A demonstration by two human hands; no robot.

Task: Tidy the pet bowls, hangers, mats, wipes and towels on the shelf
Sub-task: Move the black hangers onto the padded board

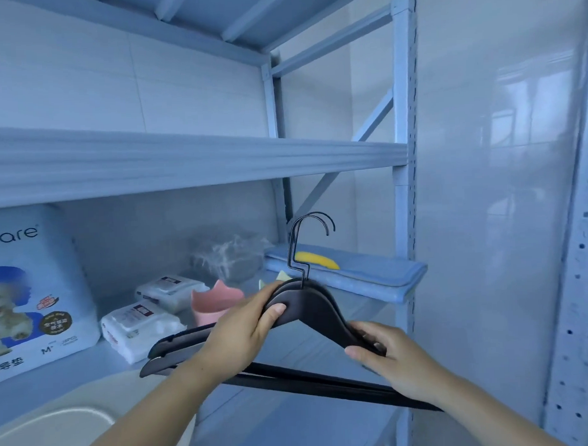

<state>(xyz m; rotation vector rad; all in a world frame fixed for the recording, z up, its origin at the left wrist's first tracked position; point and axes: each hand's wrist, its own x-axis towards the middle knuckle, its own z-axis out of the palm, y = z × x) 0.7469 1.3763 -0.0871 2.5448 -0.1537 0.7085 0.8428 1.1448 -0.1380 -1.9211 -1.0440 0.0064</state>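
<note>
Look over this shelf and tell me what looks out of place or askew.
The two black hangers, gripped by the left hand and right hand, are not squared: their left ends fan apart and the hooks are offset. A crumpled clear plastic bag sits loose at the back of the shelf.

Back wall (pixel 198 92): white glossy tiles with thin joints, straight ahead.
Side wall (pixel 501 182): pale glossy panel on the right, with blurred window reflections.
Perforated upright (pixel 581 279): pale metal post with rows of holes, at the far right edge, in front of the side wall.
Clear plastic bag (pixel 230 258): crumpled, near the back wall; a grey shape inside, too blurred to name.
</note>
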